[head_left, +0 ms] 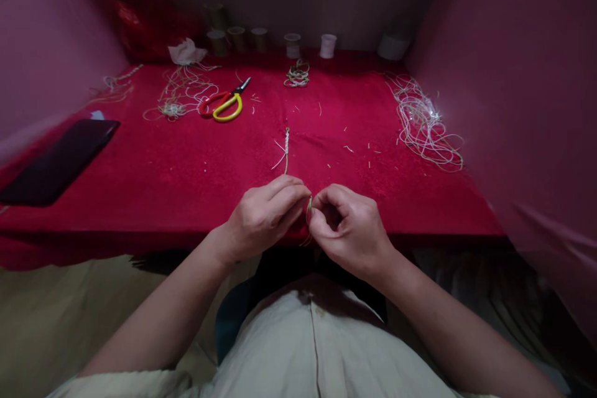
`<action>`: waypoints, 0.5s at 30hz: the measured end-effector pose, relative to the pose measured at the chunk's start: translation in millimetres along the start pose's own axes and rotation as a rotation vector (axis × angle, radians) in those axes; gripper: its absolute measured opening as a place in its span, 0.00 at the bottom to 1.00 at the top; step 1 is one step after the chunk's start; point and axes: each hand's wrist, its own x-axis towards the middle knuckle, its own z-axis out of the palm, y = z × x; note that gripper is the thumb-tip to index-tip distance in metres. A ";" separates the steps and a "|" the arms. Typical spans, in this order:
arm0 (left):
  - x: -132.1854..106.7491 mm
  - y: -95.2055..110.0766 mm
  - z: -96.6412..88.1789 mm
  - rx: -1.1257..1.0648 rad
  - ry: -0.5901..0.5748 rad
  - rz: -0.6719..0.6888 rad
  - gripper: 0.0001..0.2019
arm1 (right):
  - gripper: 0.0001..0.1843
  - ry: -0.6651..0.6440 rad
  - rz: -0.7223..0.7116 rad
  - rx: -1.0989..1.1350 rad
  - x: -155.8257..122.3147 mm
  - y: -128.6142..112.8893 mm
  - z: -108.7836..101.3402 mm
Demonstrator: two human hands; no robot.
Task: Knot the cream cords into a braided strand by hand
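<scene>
A thin braided cord [286, 142], white and green, lies on the red cloth with its far end toward the back and two white strands sticking out to its left. Its green strand runs toward me and under my left hand [270, 208], whose fingers are pressed together on the cord. Close beside it, my right hand [347, 224] pinches greenish strands [310, 204] between thumb and forefinger. Loose thread ends hang below the fingertips at the table's front edge. The knot or loop between my hands is too small to make out.
Scissors [227, 101] with red and yellow handles lie back left, near tangled threads [175, 102]. A dark phone [60, 161] rests at left. More tangled thread [424, 121] lies right. Spools [328, 45] stand at the back, behind a cord bundle [297, 74]. Thread clippings dot the cloth.
</scene>
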 end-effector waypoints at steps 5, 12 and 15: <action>-3.5 -0.1 1.2 0.052 0.030 -0.007 0.07 | 0.06 -0.353 0.255 0.355 -3.2 -12.2 -12.3; -2.7 3.6 -5.2 -0.064 0.086 -0.157 0.08 | 0.06 -0.470 0.190 0.493 2.9 -17.9 -35.5; -2.0 3.7 -7.4 -0.125 0.099 -0.146 0.09 | 0.06 -0.134 0.472 0.634 12.3 -8.2 -31.1</action>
